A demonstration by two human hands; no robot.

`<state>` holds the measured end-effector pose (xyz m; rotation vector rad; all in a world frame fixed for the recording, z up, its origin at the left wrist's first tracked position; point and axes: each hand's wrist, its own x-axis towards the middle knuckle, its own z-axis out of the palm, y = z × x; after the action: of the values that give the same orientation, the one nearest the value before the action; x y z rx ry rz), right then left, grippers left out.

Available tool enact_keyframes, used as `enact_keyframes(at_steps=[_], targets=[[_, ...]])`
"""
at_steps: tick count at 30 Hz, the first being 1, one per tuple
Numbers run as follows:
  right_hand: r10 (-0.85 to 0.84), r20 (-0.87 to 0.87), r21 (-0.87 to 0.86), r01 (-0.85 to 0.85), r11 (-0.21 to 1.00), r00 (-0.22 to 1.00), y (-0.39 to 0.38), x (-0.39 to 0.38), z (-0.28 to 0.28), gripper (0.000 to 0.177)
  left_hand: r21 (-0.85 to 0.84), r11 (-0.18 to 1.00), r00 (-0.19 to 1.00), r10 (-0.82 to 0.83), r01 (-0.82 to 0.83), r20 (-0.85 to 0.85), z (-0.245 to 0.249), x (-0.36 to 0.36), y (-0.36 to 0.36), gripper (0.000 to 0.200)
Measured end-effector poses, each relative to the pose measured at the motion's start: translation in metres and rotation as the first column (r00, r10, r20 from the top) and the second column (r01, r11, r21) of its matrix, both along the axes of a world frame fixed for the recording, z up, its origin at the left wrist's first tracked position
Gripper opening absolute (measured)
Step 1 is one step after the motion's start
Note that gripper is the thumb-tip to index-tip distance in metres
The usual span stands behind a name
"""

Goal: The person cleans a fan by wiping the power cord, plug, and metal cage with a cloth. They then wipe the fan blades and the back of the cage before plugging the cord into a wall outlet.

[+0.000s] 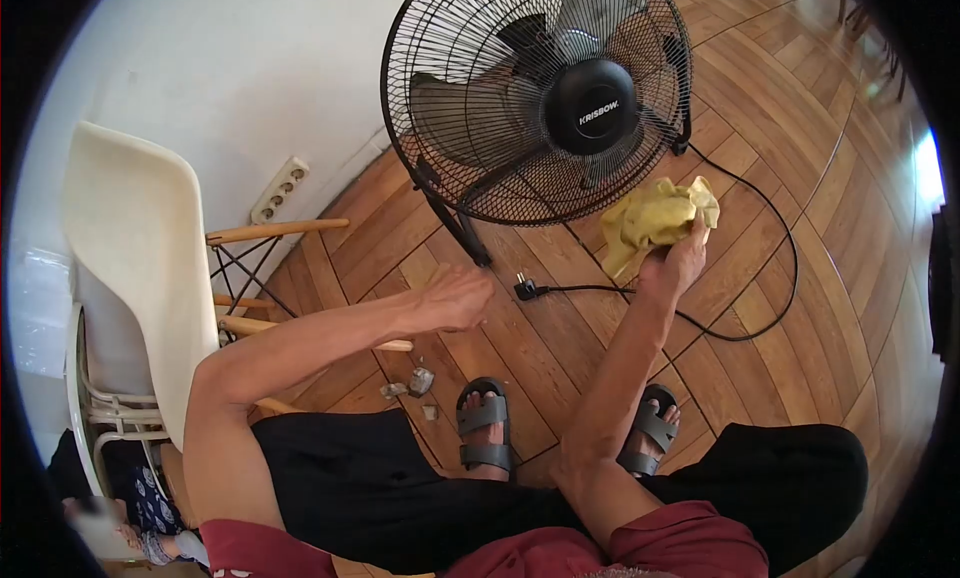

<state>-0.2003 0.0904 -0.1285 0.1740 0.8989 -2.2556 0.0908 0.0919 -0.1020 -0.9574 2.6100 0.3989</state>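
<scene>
A yellow cloth (650, 223), crumpled, is in my right hand (680, 263), whose fingers are closed around it in front of the fan's lower right side. My left hand (457, 298) is curled closed above the floor, left of the plug (525, 286). Its back faces me, so whatever its fingers may hold is hidden. The black floor fan (590, 108), marked KRISBOW, stands just ahead of both hands with its blades visible behind the wire grille. Its plug lies loose on the floor, and the black cord (790, 278) loops round to the right.
A cream chair (150, 238) with wooden legs stands at my left by the white wall. On that wall is a socket strip (280, 190). Several small grey-white crumpled bits (420, 381) lie near my sandalled left foot (484, 428). The floor is wood-patterned.
</scene>
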Motion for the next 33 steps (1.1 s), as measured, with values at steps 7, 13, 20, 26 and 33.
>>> enact_keyframes(at_steps=[7, 13, 20, 26, 33], targets=[[-0.059, -0.534, -0.052, 0.037, 0.998, 0.843, -0.075, 0.019, 0.084, 0.026, -0.408, 0.911, 0.911, -0.218, 0.061, -0.351, 0.083, -0.034, -0.033, 0.026], [0.032, -0.988, 0.071, 0.268, 0.961, 0.149, -0.097, 0.075, 0.097, 0.025, -0.861, 0.396, 0.641, -0.580, -0.319, -0.504, 0.185, -0.044, -0.118, 0.015], [0.260, -0.914, 0.175, -0.275, 0.945, 0.312, -0.031, 0.082, 0.095, 0.027, 0.221, 0.723, 0.154, 0.413, -0.655, -0.897, 0.217, -0.018, -0.214, 0.071], [-0.055, -0.919, 0.044, 0.241, 0.969, 0.390, -0.128, 0.021, 0.131, 0.034, 0.294, 0.754, 0.285, 0.533, -0.588, -0.797, 0.199, -0.054, -0.196, 0.073], [-0.245, -0.919, -0.249, -0.029, 0.968, -0.310, -0.099, 0.128, 0.108, 0.033, 0.479, 0.737, 0.159, 0.608, -0.476, -0.778, 0.194, -0.038, -0.211, 0.047]])
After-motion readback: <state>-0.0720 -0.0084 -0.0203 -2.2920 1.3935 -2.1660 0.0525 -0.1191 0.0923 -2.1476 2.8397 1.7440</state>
